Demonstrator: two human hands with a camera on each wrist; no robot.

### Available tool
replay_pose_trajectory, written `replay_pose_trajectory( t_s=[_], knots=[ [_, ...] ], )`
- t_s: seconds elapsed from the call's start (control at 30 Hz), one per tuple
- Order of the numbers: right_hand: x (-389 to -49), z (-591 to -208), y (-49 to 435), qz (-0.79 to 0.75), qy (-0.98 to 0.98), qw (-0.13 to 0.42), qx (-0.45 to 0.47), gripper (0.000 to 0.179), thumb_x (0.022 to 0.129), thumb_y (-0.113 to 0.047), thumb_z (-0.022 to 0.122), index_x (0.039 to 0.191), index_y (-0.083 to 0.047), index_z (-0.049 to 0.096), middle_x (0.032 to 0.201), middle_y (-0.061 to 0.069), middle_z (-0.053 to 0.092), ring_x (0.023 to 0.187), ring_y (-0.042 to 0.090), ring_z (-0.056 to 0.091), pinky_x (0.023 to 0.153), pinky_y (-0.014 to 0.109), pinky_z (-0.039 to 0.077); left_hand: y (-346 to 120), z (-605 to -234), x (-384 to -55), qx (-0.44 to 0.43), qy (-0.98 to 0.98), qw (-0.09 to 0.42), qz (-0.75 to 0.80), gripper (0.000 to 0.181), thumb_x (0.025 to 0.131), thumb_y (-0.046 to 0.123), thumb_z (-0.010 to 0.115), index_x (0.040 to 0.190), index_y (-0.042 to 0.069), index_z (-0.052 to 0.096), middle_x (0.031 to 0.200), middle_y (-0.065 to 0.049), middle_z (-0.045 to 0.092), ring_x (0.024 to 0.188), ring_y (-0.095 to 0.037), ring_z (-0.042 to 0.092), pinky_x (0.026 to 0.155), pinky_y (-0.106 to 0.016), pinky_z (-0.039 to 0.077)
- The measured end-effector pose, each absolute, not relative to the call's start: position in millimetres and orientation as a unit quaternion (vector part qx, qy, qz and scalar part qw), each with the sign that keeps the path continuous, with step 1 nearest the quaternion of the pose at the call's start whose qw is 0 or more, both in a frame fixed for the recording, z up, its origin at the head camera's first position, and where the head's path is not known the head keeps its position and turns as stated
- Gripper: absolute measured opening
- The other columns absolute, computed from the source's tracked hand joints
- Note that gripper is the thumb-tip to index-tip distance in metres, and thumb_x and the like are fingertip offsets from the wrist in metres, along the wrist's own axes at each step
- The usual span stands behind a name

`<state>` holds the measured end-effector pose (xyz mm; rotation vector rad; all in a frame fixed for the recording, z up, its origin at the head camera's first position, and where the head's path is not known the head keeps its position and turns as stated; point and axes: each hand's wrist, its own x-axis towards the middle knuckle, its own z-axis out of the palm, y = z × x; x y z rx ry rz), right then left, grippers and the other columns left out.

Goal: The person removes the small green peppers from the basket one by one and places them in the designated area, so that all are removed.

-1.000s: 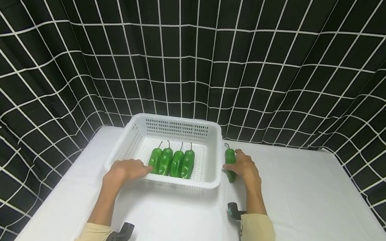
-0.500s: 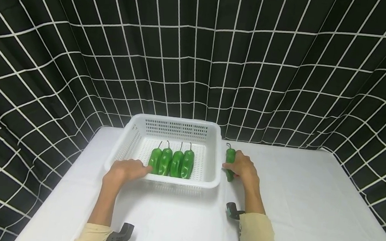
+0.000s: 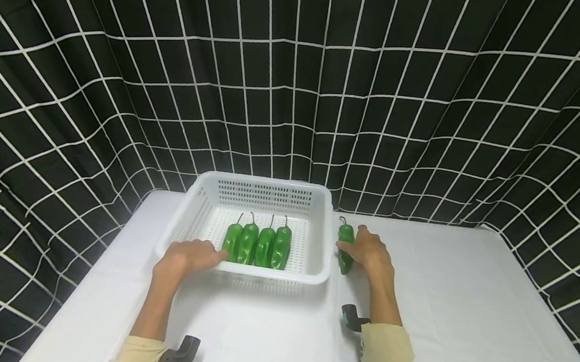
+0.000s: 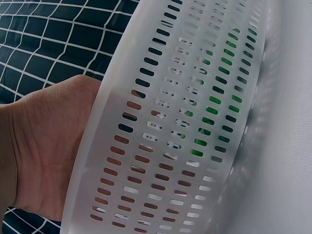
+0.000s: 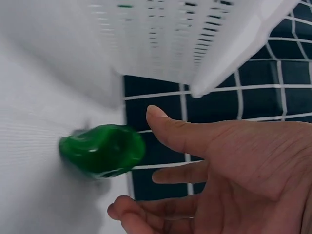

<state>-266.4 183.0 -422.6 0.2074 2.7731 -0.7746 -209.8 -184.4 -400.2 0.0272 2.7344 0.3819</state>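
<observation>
Beside the basket's right wall, a green pepper (image 3: 346, 233) lies on the table, its stem pointing away. My right hand (image 3: 373, 256) hovers over it from the right. In the right wrist view, a gap shows between the pepper (image 5: 105, 150) and the spread thumb and fingers of that hand (image 5: 234, 180). My left hand (image 3: 191, 255) rests over the front left rim of the white basket (image 3: 270, 273), with fingers inside that show through the slots in the left wrist view. Several green peppers (image 3: 265, 247) lie side by side in the basket, stems away, the leftmost close to the left thumb.
The table (image 3: 466, 314) has a white cover. A black curtain with a white grid (image 3: 302, 106) stands behind it and along both sides. A dark wrist mount (image 3: 179, 354) sticks out from the left sleeve, another mount (image 3: 352, 317) from the right.
The lower end of the loose pepper has shifted slightly left. My right hand has since eased off to the right of it. The left hand and the basket stay put.
</observation>
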Motion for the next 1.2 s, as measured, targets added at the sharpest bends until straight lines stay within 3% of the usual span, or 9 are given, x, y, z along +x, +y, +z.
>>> replay_pose_trajectory(
  t_s=[0.13,0.33,0.53,0.6,0.73,0.83,0.93,1.07,1.2],
  knots=[
    [-262,-410,182,-0.274,0.955,0.091,0.067,0.078,0.101,-0.039,0.066,0.157,0.006,0.035,0.145,0.04,0.054,0.129,0.061,0.057,0.101,0.07,0.054,-184,-400,-210,0.012,0.974,0.183,0.137,0.063,0.098,0.052,0.042,0.113,-0.001,0.074,0.09,-0.014,0.072,0.077,-0.026,0.064,0.076,-0.049,0.056],
    [-255,-396,173,-0.288,0.957,-0.012,0.028,0.07,0.102,-0.032,0.066,0.155,0.005,0.041,0.14,0.039,0.059,0.122,0.061,0.062,0.095,0.07,0.056,-186,-401,-209,0.015,0.973,0.184,0.135,0.062,0.099,0.051,0.042,0.11,0.0,0.074,0.086,-0.013,0.071,0.076,-0.026,0.064,0.077,-0.05,0.056],
    [-250,-384,152,-0.309,0.949,-0.057,-0.028,0.064,0.105,-0.028,0.063,0.158,-0.001,0.039,0.144,0.035,0.057,0.131,0.055,0.058,0.102,0.067,0.054,-186,-402,-209,0.013,0.974,0.18,0.137,0.061,0.099,0.052,0.042,0.109,0.001,0.074,0.083,-0.011,0.069,0.074,-0.025,0.062,0.073,-0.047,0.055],
    [-248,-384,140,-0.316,0.944,-0.083,-0.053,0.061,0.104,-0.025,0.063,0.156,-0.002,0.041,0.139,0.033,0.061,0.124,0.049,0.064,0.098,0.061,0.058,-186,-403,-209,0.012,0.974,0.182,0.138,0.062,0.1,0.052,0.042,0.111,0.0,0.074,0.086,-0.012,0.071,0.075,-0.025,0.063,0.076,-0.049,0.055],
    [-248,-390,115,-0.312,0.935,-0.122,-0.117,0.052,0.102,-0.019,0.066,0.149,-0.001,0.052,0.115,0.022,0.072,0.094,0.031,0.072,0.073,0.039,0.063,-185,-403,-209,0.012,0.973,0.186,0.137,0.064,0.1,0.052,0.041,0.117,-0.001,0.073,0.093,-0.015,0.074,0.08,-0.027,0.066,0.081,-0.053,0.057],
    [-250,-398,100,-0.309,0.929,-0.104,-0.175,0.048,0.102,-0.017,0.066,0.146,-0.004,0.055,0.105,0.014,0.073,0.084,0.022,0.068,0.065,0.031,0.058,-184,-403,-209,0.014,0.973,0.184,0.136,0.063,0.1,0.051,0.041,0.115,-0.001,0.073,0.091,-0.014,0.073,0.079,-0.026,0.065,0.08,-0.052,0.057],
    [-252,-407,89,-0.296,0.929,-0.065,-0.213,0.05,0.103,-0.02,0.066,0.15,-0.01,0.053,0.117,0.013,0.073,0.097,0.025,0.071,0.079,0.037,0.062,-184,-403,-210,0.014,0.974,0.18,0.138,0.061,0.1,0.051,0.042,0.109,0.0,0.074,0.084,-0.012,0.07,0.075,-0.025,0.063,0.076,-0.049,0.056],
    [-250,-418,80,-0.222,0.948,-0.026,-0.228,0.056,0.104,-0.028,0.065,0.155,-0.015,0.047,0.125,0.016,0.074,0.112,0.031,0.073,0.094,0.047,0.062,-183,-402,-210,0.015,0.974,0.183,0.136,0.062,0.101,0.05,0.042,0.112,-0.001,0.074,0.089,-0.014,0.072,0.077,-0.026,0.064,0.079,-0.052,0.057],
    [-247,-422,75,-0.136,0.962,-0.011,-0.235,0.058,0.101,-0.031,0.069,0.154,-0.018,0.049,0.111,0.011,0.077,0.102,0.029,0.075,0.094,0.047,0.06,-184,-402,-209,0.014,0.974,0.183,0.136,0.064,0.102,0.05,0.041,0.119,-0.003,0.072,0.097,-0.017,0.074,0.081,-0.028,0.067,0.084,-0.056,0.057]
  ],
)
